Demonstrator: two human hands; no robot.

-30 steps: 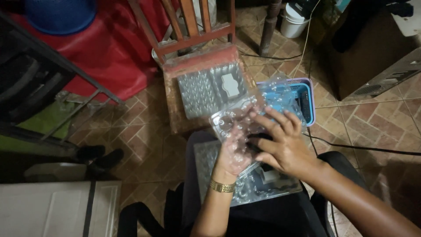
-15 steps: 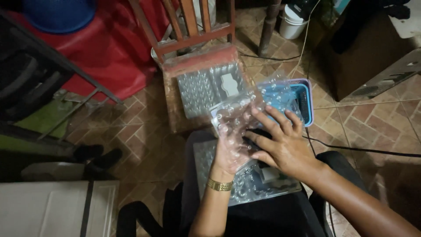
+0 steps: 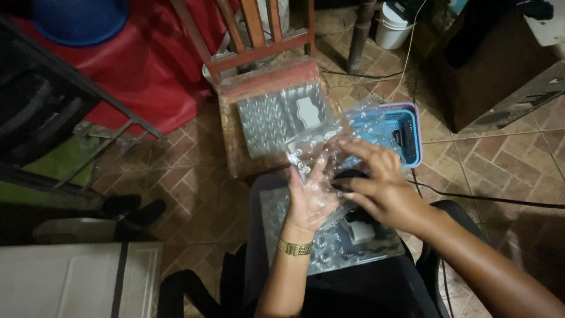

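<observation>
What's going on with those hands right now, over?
Left hand under clear plastic tray, holding it. Right hand pressing on top. Blue basket close behind, more trays on lap.

A clear plastic blister tray point(image 3: 315, 154), moulded with small pockets, is held tilted above the lap, just beside the blue basket.

Clear moulded plastic blister tray point(image 3: 312, 154), see-through with glinting bumps; gold-coloured metal link wristband point(image 3: 294, 248); pale blue slotted plastic basket point(image 3: 406, 136) with a lilac rim; red-brown wooden chair point(image 3: 259, 35); glossy red plastic sheet point(image 3: 150, 65); terracotta floor tiles point(image 3: 194, 176) in a brick-like pattern.
</observation>
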